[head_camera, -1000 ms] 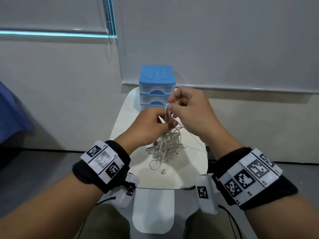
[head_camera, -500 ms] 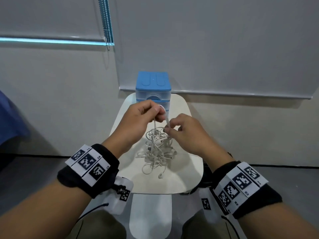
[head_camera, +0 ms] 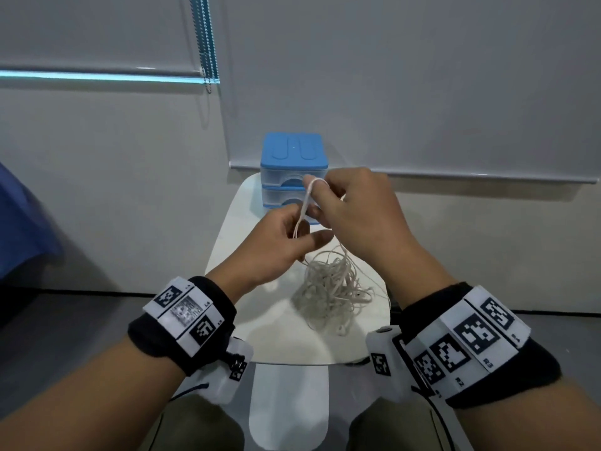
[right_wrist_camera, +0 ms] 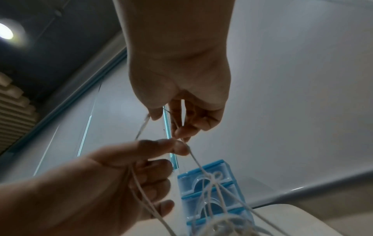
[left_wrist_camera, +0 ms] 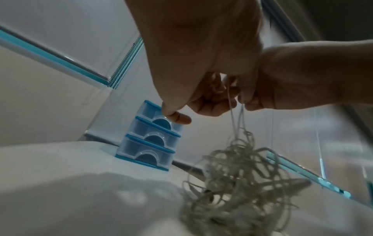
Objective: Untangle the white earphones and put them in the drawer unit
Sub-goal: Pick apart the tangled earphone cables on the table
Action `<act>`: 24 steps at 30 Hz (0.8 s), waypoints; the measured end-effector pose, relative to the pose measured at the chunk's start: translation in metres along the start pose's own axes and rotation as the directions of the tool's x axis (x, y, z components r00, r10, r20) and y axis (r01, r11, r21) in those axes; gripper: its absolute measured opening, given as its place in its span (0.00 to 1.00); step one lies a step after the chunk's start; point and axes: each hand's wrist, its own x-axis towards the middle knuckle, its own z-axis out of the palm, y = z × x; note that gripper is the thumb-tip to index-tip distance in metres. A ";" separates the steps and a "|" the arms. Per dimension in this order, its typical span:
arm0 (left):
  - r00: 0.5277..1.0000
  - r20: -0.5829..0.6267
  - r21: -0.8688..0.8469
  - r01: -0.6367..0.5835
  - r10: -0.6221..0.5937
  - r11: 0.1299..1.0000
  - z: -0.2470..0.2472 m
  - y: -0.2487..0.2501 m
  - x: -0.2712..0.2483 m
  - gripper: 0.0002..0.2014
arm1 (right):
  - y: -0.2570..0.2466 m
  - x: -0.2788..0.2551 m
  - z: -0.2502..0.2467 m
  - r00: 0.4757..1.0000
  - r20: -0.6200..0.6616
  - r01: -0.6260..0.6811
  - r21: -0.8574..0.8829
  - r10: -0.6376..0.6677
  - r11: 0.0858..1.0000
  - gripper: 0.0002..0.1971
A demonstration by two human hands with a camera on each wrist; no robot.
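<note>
Hands [head_camera: 279,245] [head_camera: 361,216] pinch white earphones [head_camera: 331,288] above table [head_camera: 279,333].

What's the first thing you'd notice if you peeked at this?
Probably the messy knot of white earphones hanging over the middle of the small white table, pulled up by the left hand and the right hand, which both pinch its cords. Just behind them, at the table's far edge, stands a little blue drawer unit with all three see-through drawers closed.
</note>
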 end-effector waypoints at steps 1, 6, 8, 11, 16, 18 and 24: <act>1.000 0.009 -0.006 -0.008 0.008 1.000 0.004 0.000 0.000 0.10 | -0.004 0.001 0.000 1.000 -0.011 -0.018 0.051 0.019 0.999 0.27; 0.999 0.034 -0.025 0.019 -0.018 1.000 0.017 0.008 -0.001 0.07 | -0.019 0.005 -0.003 0.999 -0.002 0.051 0.190 -0.052 0.980 0.21; 0.999 0.009 0.011 0.035 -0.035 0.999 0.018 0.004 0.002 0.16 | -0.025 0.003 -0.007 0.987 -0.056 0.157 0.177 -0.150 0.972 0.13; 0.998 0.005 0.063 0.069 -0.069 0.996 0.016 -0.002 0.004 0.24 | -0.025 0.000 -0.014 0.957 -0.155 0.273 0.195 -0.245 0.942 0.09; 0.988 -0.153 0.100 0.015 0.000 0.995 0.000 -0.002 0.007 0.13 | 0.004 -0.003 -0.009 0.999 -0.021 0.046 0.185 -0.043 0.982 0.27; 0.966 -0.248 0.110 -0.051 0.078 0.993 -0.006 0.004 0.007 0.12 | 0.019 -0.008 -0.001 0.985 0.157 -0.092 0.099 0.075 0.991 0.25; 0.966 -0.208 -0.018 -0.160 0.153 0.987 -0.018 0.022 0.006 0.08 | 0.023 -0.012 0.008 0.964 0.256 -0.079 0.002 0.076 0.997 0.10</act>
